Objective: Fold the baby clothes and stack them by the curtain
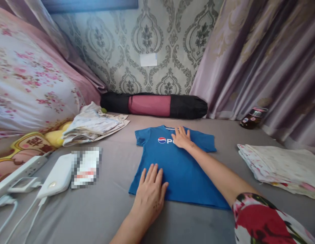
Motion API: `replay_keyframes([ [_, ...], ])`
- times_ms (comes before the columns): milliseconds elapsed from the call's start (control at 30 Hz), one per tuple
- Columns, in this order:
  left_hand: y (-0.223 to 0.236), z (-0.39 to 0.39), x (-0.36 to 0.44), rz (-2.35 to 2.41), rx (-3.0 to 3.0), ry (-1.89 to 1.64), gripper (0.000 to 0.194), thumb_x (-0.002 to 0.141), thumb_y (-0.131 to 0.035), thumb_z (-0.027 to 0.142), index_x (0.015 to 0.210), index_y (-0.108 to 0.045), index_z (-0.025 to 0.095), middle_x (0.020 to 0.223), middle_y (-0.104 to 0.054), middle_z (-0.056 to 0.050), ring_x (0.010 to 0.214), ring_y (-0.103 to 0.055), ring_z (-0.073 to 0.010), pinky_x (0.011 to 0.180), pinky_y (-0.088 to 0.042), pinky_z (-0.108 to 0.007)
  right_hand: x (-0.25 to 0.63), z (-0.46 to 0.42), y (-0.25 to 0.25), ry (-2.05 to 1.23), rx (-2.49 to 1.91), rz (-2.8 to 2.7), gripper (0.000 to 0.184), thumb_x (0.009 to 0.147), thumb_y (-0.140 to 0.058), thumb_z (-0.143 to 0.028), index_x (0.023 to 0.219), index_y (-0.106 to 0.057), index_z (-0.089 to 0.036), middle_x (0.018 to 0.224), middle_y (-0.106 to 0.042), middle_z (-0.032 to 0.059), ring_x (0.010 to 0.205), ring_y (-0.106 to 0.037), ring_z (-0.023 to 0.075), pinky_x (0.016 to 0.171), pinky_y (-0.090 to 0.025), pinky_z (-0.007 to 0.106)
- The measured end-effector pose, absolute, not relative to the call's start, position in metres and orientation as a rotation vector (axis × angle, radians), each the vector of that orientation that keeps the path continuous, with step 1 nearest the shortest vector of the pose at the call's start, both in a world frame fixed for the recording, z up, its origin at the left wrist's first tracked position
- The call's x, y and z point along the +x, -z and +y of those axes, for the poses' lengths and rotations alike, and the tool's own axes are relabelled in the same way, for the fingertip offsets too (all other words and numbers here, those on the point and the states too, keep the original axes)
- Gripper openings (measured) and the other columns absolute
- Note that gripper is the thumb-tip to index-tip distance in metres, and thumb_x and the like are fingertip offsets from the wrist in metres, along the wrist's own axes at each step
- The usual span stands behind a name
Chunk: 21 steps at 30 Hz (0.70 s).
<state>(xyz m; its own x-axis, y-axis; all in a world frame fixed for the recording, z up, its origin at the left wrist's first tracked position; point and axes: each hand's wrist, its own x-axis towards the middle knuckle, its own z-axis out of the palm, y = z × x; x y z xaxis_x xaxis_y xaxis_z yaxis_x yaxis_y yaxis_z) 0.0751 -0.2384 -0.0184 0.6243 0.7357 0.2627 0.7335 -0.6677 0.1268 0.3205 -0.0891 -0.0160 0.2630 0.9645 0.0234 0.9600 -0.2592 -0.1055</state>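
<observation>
A blue T-shirt [177, 173] lies spread on the grey sheet, its collar toward the wall and its lower hem toward me. A round red, white and blue logo and white letters show on its chest, the letters partly covered. My left hand [151, 189] rests on the shirt's lower left part with fingers outstretched. Farther up, my right hand [182, 138] lies flat on the chest near the collar, fingers apart. My right forearm crosses over the shirt's right side and hides part of it. Neither hand grips anything.
Folded cloths [93, 123] lie at the left, others [287, 166] at the right. A white power bank [58, 174] with cables is beside a power strip [25, 171]. A black and pink roll bag [149, 105] lies along the wall. A dark jar [251, 118] stands by the curtain.
</observation>
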Motion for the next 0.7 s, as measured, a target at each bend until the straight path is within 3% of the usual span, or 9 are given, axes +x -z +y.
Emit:
replay_keyframes([
  [200,0.043,-0.231,0.067,1.605,2.828,-0.509,0.061,0.095,-0.036,0.050,0.135,-0.051,0.006,0.143,-0.046,-0.021,0.135,-0.040,-0.0334,0.107,-0.041,-0.050,0.243,-0.115,0.027,-0.307,-1.947,-2.265,0.069,0.096,-0.016,-0.052,0.152,-0.024,-0.011,0.159,-0.015,0.0105,0.147,-0.008,0.0230,0.117,-0.002,0.048],
  [700,0.045,-0.235,0.071,1.652,2.762,-0.297,0.067,0.093,-0.033,0.057,0.141,-0.046,0.013,0.148,-0.039,-0.020,0.137,-0.035,-0.0382,0.102,-0.035,-0.065,0.254,-0.014,0.035,-0.186,-2.255,-1.977,0.065,0.098,-0.014,-0.048,0.151,-0.026,-0.013,0.159,-0.018,0.0098,0.146,-0.009,0.0244,0.115,-0.004,0.051],
])
